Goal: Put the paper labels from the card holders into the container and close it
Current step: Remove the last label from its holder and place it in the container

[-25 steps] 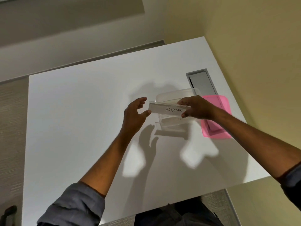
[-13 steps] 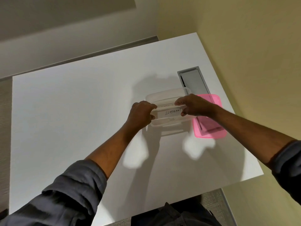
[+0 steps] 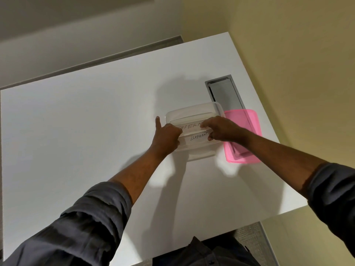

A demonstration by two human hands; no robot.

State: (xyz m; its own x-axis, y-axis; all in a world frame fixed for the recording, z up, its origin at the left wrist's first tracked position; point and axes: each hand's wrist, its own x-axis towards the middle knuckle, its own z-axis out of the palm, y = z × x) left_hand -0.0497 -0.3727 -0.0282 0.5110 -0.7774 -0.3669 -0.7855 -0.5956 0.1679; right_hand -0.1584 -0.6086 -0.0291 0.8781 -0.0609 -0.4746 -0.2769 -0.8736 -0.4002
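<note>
A clear plastic container (image 3: 192,112) stands open on the white table (image 3: 86,131). Inside it lie two strips: a clear card holder with a paper label reading ELEPHANT (image 3: 198,138), and behind it a label starting SUPER (image 3: 190,127). My left hand (image 3: 166,136) is curled over the strips' left ends, index finger sticking up outside the container wall. My right hand (image 3: 222,129) pinches the right ends, thumb by the ELEPHANT label and fingers on the SUPER one. The pink lid (image 3: 247,120) lies flat just right of the container.
A grey cable hatch (image 3: 224,91) is set into the table behind the container and lid. The table's right edge runs close past the lid, with a yellow wall beyond. My dark sleeves reach in from the bottom.
The ELEPHANT card holder went from held above the container down into it. My left hand closed on its left end. A second label, SUPER, now shows behind it.
</note>
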